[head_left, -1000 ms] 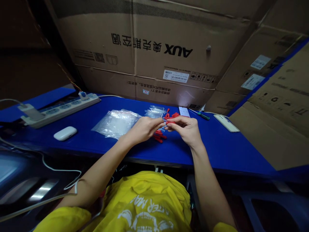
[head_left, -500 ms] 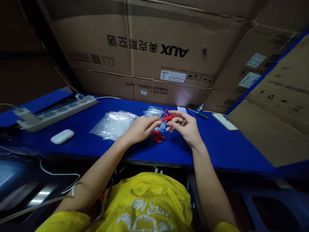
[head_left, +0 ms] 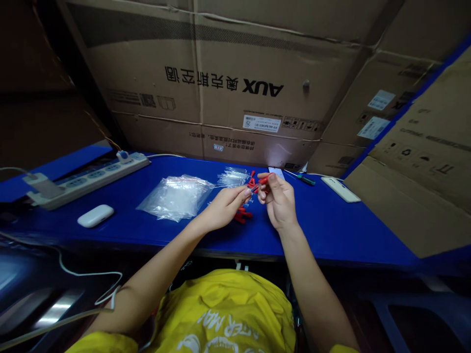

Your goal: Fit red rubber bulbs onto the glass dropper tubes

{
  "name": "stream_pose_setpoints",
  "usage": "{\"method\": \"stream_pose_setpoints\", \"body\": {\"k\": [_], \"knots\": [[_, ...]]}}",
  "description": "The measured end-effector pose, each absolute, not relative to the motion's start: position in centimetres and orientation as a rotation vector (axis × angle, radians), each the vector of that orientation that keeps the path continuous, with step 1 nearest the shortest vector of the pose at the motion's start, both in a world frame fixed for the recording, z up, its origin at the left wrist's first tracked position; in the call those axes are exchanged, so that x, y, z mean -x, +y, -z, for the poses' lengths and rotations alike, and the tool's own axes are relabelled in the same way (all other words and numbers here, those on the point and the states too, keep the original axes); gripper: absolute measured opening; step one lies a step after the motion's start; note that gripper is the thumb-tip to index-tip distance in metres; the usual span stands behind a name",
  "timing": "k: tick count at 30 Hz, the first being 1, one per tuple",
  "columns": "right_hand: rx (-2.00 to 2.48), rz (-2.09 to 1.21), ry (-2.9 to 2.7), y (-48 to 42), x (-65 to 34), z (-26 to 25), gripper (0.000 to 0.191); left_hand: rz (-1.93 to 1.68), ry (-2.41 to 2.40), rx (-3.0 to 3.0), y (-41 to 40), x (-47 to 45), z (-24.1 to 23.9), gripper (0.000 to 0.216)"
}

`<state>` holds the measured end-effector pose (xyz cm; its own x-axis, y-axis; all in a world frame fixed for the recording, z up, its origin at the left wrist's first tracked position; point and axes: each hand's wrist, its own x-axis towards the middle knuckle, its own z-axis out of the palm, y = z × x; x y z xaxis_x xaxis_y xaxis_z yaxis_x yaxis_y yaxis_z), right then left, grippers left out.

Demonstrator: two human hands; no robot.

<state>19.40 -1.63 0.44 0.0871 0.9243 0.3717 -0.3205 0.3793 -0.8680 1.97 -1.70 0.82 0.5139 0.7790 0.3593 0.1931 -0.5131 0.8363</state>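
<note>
My left hand [head_left: 227,203] is closed, its thumb and fingertips pinching the end of a thin, shiny rod [head_left: 254,188]. Just to its right, my right hand [head_left: 280,198] grips a red handle-like piece [head_left: 265,180] between thumb and index finger. The rod points toward the red piece; whether the two are joined I cannot make out. Behind my left hand lies a pile of thin, clear-looking rods [head_left: 232,176]. Several red pieces [head_left: 243,214] rest on the table below my hands, and more lie behind them, partly hidden by my fingers.
Clear plastic bags [head_left: 176,197] lie left of the rods on the blue table [head_left: 331,225]. Farther left are a white case [head_left: 95,215] and a power strip [head_left: 91,179]. A green-handled screwdriver [head_left: 306,180] and white phone-like object [head_left: 340,189] sit back right. Cardboard [head_left: 221,59] walls the back.
My right hand has turned more upright and closed round one red piece. My left hand has shifted slightly right, and a thin rod now shows at its fingertips.
</note>
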Motion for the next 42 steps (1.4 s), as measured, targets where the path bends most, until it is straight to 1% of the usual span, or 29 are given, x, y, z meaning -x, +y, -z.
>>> {"method": "stream_pose_setpoints", "body": {"k": [4, 12, 17, 22, 25, 28, 29, 30, 32, 33, 34, 36, 39, 42], "knots": [[0.621, -1.042, -1.062, -1.8, -19.0, -0.5, 0.046, -1.011, 0.788, -1.979, -2.0, -2.7, -0.6, 0.042], [0.614, -1.033, -1.016, -2.0, -18.1, -0.3, 0.043, -0.996, 0.715, -1.674, -2.2, -3.5, 0.3, 0.047], [0.599, -1.02, -0.96, -2.2, -17.4, -0.2, 0.039, -1.017, 0.673, -1.602, -2.3, -3.8, 0.5, 0.05], [0.641, -1.019, -0.984, -2.2, -17.2, 0.3, 0.043, -1.064, 0.694, -1.611, -2.1, -4.2, 1.2, 0.051], [0.739, -0.94, -1.137, -2.1, -17.1, 0.7, 0.048, -1.148, 0.722, -1.599, -2.0, -4.6, 1.6, 0.051], [0.803, -0.759, -1.371, -2.0, -17.3, 0.8, 0.047, -1.183, 0.763, -1.614, -1.7, -4.1, 1.3, 0.049], [0.818, -0.678, -1.42, -2.0, -17.6, 0.8, 0.045, -1.144, 0.782, -1.706, -1.6, -3.7, 1.0, 0.049], [0.843, -0.597, -1.452, -2.0, -17.8, 0.8, 0.044, -1.129, 0.824, -1.817, -1.4, -3.2, 0.6, 0.045], [0.936, -0.458, -1.519, -2.1, -18.5, 0.6, 0.04, -1.218, 0.942, -1.985, -1.1, -1.9, -0.1, 0.028], [1.008, -0.437, -1.591, -2.2, -18.8, 0.6, 0.036, -1.301, 0.994, -1.969, -1.0, -1.4, -0.5, 0.028], [1.076, -0.426, -1.695, -2.3, -19.0, 0.5, 0.032, -1.363, 1.005, -1.921, -0.8, -0.9, -0.7, 0.033], [1.172, -0.367, -1.9, -2.5, -19.3, 0.4, 0.025, -1.374, 0.964, -1.834, -0.6, -0.2, -0.9, 0.04], [1.215, -0.273, -2.034, -2.7, -19.4, 0.2, 0.024, -1.322, 0.886, -1.766, -0.4, 0.0, -0.9, 0.042], [1.18, -0.32, -2.028, -2.5, -19.7, 0.0, 0.024, -1.37, 0.852, -1.72, -0.1, -0.1, -0.8, 0.037]]}}
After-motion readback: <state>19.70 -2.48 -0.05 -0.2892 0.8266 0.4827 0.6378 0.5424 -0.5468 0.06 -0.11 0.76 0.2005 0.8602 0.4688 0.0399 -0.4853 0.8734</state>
